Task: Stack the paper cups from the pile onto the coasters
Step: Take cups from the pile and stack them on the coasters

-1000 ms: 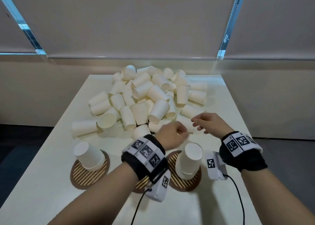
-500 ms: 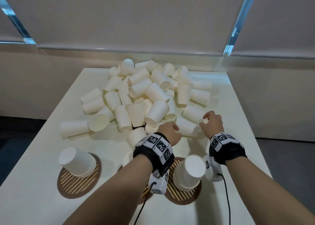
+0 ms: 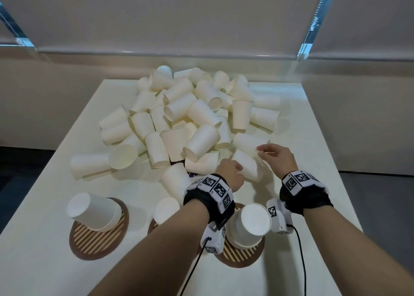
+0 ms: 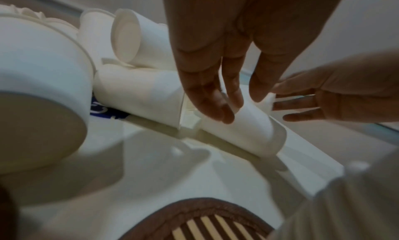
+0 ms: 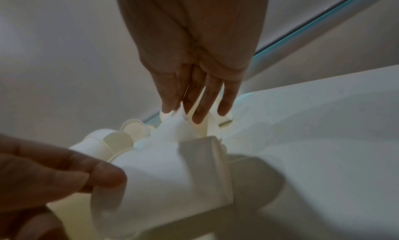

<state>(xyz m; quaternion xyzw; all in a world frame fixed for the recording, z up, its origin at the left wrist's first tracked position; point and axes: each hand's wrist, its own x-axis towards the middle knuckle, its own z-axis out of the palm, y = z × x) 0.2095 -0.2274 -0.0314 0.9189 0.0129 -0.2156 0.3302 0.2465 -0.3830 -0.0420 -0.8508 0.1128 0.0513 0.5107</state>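
Observation:
A pile of white paper cups (image 3: 192, 116) lies across the far half of the table. Three brown slatted coasters sit near me, each bearing a stack of upside-down cups: the left coaster (image 3: 98, 237) and its stack (image 3: 94, 210), a middle stack (image 3: 167, 209) whose coaster my left arm mostly hides, and the right coaster (image 3: 242, 255) with its stack (image 3: 249, 224). At the pile's near edge my left hand (image 3: 235, 170) grips a lying cup (image 4: 244, 129) between fingers and thumb. Just beyond it, my right hand (image 3: 261, 151) pinches the rim of another lying cup (image 3: 246, 141).
The cream table (image 3: 56, 206) is narrow, with its left and right edges close to the coasters. A wall with window blinds stands behind the pile. Something blue and printed (image 4: 101, 110) peeks from under the cups. Cables trail from both wrist cameras.
Both hands have moved forward from above the coasters to the pile's near edge. The left hand now grips a lying cup, and the right hand has taken hold of another cup's rim.

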